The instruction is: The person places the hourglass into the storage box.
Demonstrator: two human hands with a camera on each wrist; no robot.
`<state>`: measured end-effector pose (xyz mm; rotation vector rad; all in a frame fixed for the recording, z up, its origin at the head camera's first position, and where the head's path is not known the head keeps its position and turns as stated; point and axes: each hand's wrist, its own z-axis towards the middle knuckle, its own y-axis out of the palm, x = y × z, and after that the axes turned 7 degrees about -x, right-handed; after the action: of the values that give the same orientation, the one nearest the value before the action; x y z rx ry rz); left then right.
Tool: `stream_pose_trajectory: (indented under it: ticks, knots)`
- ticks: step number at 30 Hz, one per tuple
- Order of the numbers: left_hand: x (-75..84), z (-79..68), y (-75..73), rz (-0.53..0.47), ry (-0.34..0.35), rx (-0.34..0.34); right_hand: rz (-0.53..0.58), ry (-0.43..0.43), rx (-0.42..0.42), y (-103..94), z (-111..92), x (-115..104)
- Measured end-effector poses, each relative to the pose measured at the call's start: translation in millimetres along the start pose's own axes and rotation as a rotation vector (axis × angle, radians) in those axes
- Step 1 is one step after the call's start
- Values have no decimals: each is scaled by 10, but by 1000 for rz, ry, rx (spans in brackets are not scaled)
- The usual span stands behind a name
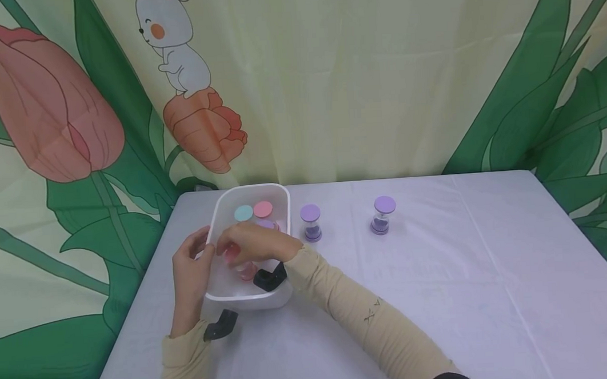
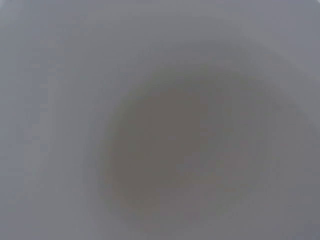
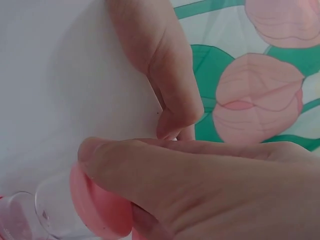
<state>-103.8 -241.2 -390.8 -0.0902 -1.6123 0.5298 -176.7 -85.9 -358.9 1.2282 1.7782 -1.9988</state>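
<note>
My right hand point(image 1: 257, 242) reaches into a white plastic bin point(image 1: 250, 303) and pinches the pink cap of an hourglass point(image 3: 102, 207). The clear glass of this hourglass shows to the left in the right wrist view, tilted on its side. My left hand point(image 1: 191, 270) holds the bin's left wall at the rim. Beyond the right hand, a blue-capped hourglass point(image 1: 243, 213), a pink-capped one point(image 1: 263, 209) and a purple-capped one point(image 1: 265, 223) stand in the bin, partly hidden. The left wrist view is only a dark blur.
Two purple hourglasses stand upright on the white-covered table point(image 1: 443, 296), one hourglass point(image 1: 311, 222) close to the bin's right side and another hourglass point(image 1: 383, 214) farther right. Behind the table hangs a curtain point(image 1: 355, 95) printed with tulips and a rabbit.
</note>
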Motion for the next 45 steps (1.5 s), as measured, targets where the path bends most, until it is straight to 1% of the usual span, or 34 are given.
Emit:
stream_pose_trajectory:
  ticks: [5, 12, 16, 22, 31, 36, 41, 45]
  knots:
    - [-30, 13, 7, 4, -9, -2, 5, -4, 1, -26, -22, -33]
    - [-24, 14, 4, 22, 11, 10, -87, 4, 12, -110, -73, -119]
    - [-12, 6, 2, 21, 10, 12, -109, 16, 20, -163, -121, -150]
    - [-19, 1, 13, 9, 3, 11, -92, 27, 46, -244, -214, -164]
    - [-13, -3, 15, 4, -5, 22, -20, 3, 82, -338, -400, -83]
    - [-2, -4, 16, 3, -14, 24, -27, 10, 112, -379, -491, -19]
    - [5, -10, 19, 0, -14, 31, -39, -24, 150, -418, -565, 77]
    - [11, -14, 22, -2, -11, 33, -59, -10, 183, -457, -646, 159]
